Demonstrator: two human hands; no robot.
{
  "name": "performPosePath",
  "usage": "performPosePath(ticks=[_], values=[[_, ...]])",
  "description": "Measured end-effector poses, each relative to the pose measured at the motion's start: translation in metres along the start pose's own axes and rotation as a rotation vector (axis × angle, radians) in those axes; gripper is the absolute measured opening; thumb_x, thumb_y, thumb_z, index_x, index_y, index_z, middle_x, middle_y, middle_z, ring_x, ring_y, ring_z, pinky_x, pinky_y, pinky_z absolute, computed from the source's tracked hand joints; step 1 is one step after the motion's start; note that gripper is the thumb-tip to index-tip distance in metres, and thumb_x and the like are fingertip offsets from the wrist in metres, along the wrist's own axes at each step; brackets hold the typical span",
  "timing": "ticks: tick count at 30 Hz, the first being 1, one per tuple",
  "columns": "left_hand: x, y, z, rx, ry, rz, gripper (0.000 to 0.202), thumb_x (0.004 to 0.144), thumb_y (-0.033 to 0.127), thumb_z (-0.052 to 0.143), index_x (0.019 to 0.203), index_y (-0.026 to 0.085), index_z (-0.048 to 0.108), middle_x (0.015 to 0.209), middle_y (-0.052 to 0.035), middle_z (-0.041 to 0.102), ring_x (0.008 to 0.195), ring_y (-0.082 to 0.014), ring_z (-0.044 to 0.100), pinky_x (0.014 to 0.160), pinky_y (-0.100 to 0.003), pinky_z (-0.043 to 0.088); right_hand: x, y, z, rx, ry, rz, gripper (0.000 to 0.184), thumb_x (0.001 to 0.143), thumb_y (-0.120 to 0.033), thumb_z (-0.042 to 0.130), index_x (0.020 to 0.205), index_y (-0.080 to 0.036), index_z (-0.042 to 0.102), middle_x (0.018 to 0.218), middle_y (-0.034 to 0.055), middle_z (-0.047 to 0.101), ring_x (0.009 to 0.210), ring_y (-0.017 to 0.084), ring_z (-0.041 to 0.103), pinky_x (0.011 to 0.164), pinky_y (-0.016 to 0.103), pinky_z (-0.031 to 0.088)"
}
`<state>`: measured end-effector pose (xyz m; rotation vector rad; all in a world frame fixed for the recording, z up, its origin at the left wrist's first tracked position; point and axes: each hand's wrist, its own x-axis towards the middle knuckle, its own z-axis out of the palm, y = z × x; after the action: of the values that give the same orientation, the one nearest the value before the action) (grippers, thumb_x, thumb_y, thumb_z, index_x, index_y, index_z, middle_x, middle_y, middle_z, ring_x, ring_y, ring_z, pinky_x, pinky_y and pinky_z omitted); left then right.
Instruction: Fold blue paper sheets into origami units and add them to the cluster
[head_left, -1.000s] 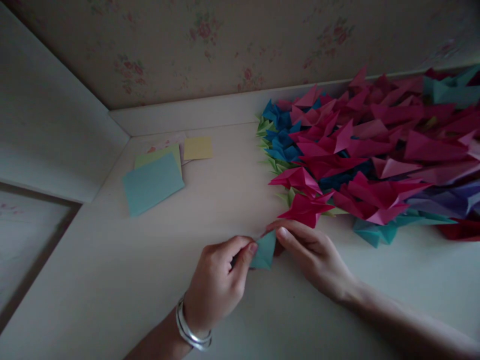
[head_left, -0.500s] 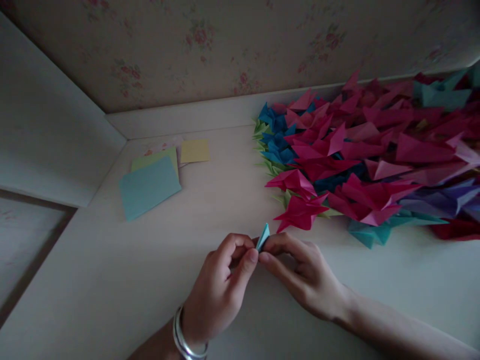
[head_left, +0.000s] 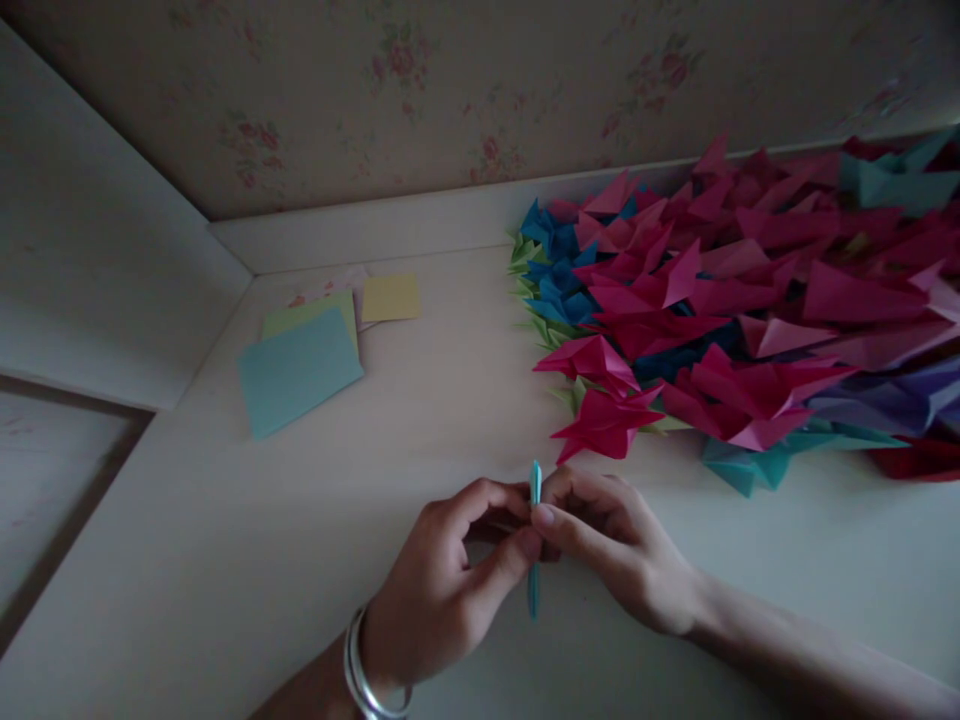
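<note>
A small teal folded paper [head_left: 535, 595] is seen edge-on, standing upright between my two hands just above the white tabletop [head_left: 225, 560]. My left hand [head_left: 442, 590], with silver bangles on the wrist, pinches it between thumb and fingers. From the other side my right hand [head_left: 615, 555] pinches the same paper with closed fingers. Only the paper's top tip and bottom end show; the middle is hidden by my fingers.
A large heap of folded paper pieces [head_left: 735, 310], mostly pink with blue, green, teal and purple, covers the right side just beyond my hands. Flat teal [head_left: 298, 370], green [head_left: 307, 315] and yellow sheets [head_left: 391, 297] lie at the back left near the floral wall.
The teal paper has gone from lying flat and open between my fingers to being pressed thin and held upright, edge toward me. Both hands have drawn closer together.
</note>
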<state>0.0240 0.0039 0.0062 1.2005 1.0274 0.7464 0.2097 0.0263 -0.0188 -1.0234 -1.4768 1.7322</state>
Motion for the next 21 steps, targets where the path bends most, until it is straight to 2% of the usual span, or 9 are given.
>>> performPosePath(ticks=[6,9,12,16,21], values=[[0.002,0.002,-0.002,-0.051,-0.015,-0.016,0.012,0.098,0.027,0.058,0.104,0.017,0.061,0.102,-0.0082,0.076,0.095,-0.0197,0.071,0.086,-0.03,0.054,0.0,0.0,-0.002,-0.032,-0.001,-0.031,0.033,0.096,-0.042,0.055,0.075,-0.017,0.06,0.067,0.0014,0.062,0.064,0.015,0.057,0.06,0.026,0.043],[0.0,-0.001,-0.001,-0.011,0.017,-0.005,0.016,0.1,0.028,0.055,0.113,0.02,0.058,0.108,-0.0078,0.076,0.099,-0.0202,0.071,0.086,-0.031,0.056,0.001,0.003,-0.003,-0.044,0.027,-0.045,0.029,0.097,-0.038,0.054,0.079,-0.017,0.062,0.068,0.0017,0.064,0.064,0.015,0.06,0.06,0.026,0.045],[-0.004,-0.006,0.001,0.187,0.108,0.06,0.022,0.101,0.028,0.052,0.122,0.024,0.055,0.117,-0.0071,0.073,0.105,-0.02,0.07,0.087,-0.03,0.057,-0.001,0.004,-0.003,-0.106,0.09,-0.079,0.021,0.098,-0.033,0.051,0.086,-0.019,0.06,0.072,0.002,0.067,0.066,0.017,0.063,0.06,0.026,0.047],[-0.006,-0.014,0.002,0.411,0.173,0.182,0.029,0.1,0.023,0.052,0.128,0.026,0.053,0.123,-0.0072,0.071,0.108,-0.0192,0.07,0.092,-0.03,0.057,-0.005,0.003,-0.002,-0.33,0.136,-0.194,0.008,0.098,-0.024,0.048,0.101,-0.021,0.055,0.068,-0.0005,0.064,0.068,0.018,0.063,0.061,0.027,0.046],[-0.004,-0.02,0.001,0.624,0.162,0.357,0.044,0.097,0.014,0.055,0.139,0.023,0.046,0.134,-0.0096,0.064,0.121,-0.0206,0.063,0.102,-0.032,0.054,-0.005,0.0,0.0,-0.38,0.106,-0.311,0.026,0.092,-0.013,0.049,0.117,-0.02,0.05,0.082,0.0017,0.071,0.072,0.016,0.068,0.064,0.024,0.05]])
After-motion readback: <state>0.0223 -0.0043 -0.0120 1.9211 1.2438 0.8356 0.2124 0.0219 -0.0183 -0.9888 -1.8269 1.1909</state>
